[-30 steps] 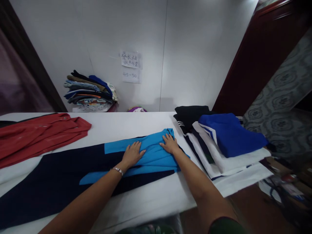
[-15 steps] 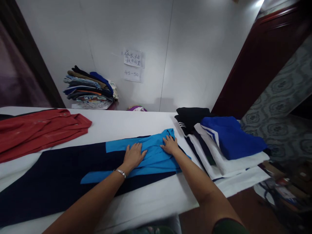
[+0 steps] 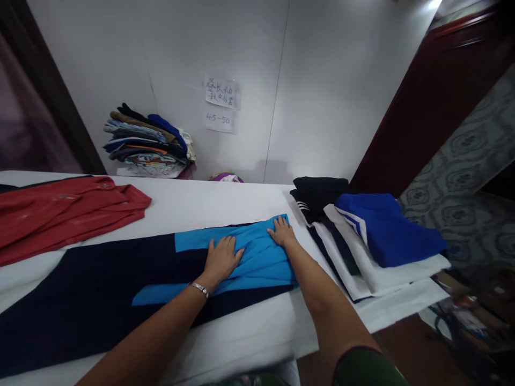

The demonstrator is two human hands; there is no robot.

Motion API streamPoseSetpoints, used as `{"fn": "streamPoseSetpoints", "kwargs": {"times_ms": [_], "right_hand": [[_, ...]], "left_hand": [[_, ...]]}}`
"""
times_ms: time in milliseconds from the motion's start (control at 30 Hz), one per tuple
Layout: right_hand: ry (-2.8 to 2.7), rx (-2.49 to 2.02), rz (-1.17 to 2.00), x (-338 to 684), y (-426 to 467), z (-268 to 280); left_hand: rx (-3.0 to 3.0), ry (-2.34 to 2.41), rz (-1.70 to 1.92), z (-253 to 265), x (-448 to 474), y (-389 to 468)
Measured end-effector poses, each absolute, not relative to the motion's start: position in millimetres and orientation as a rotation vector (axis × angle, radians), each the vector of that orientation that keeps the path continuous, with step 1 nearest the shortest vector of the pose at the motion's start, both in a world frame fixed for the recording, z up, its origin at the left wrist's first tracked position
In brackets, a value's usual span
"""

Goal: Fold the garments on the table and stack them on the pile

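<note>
A bright blue garment, folded and slightly wrinkled, lies across a long navy piece of clothing on the white table. Two blue strips, which look like sleeves, stretch leftward over the navy cloth. My left hand rests palm down on the middle of the blue cloth, fingers spread, a metal bracelet at the wrist. Near the right end of the blue cloth, my right hand also lies flat with its fingers apart. Whether the blue and navy parts are one garment I cannot tell.
A red garment lies at the left. Against the wall rises a stack of folded clothes. To the right, black clothes and blue clothes sit on white ones. Two paper notes hang on the wall.
The right end of the blue cloth looks flatter, its raised corner pressed down. My right hand has shifted slightly rightward; my left hand has hardly moved.
</note>
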State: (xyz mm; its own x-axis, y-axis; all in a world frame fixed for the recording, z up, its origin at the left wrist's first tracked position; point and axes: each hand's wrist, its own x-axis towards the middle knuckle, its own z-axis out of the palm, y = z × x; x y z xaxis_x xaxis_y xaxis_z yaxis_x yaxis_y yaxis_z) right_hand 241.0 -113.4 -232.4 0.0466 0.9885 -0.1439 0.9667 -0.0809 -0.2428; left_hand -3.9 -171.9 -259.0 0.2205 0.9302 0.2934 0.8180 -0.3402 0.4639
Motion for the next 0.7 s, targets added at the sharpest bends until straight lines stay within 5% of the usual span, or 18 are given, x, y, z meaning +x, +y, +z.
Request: {"fn": "streamPoseSetpoints", "kwargs": {"times_ms": [433, 700], "right_hand": [[-2.041, -2.153, 0.141, 236, -124, -250], [-2.08, -2.232, 0.3, 235, -124, -225]], "left_hand": [[2.461, 1.821, 0.487, -248, -1, -181], [2.415, 1.783, 0.511, -245, -4, -183]]}}
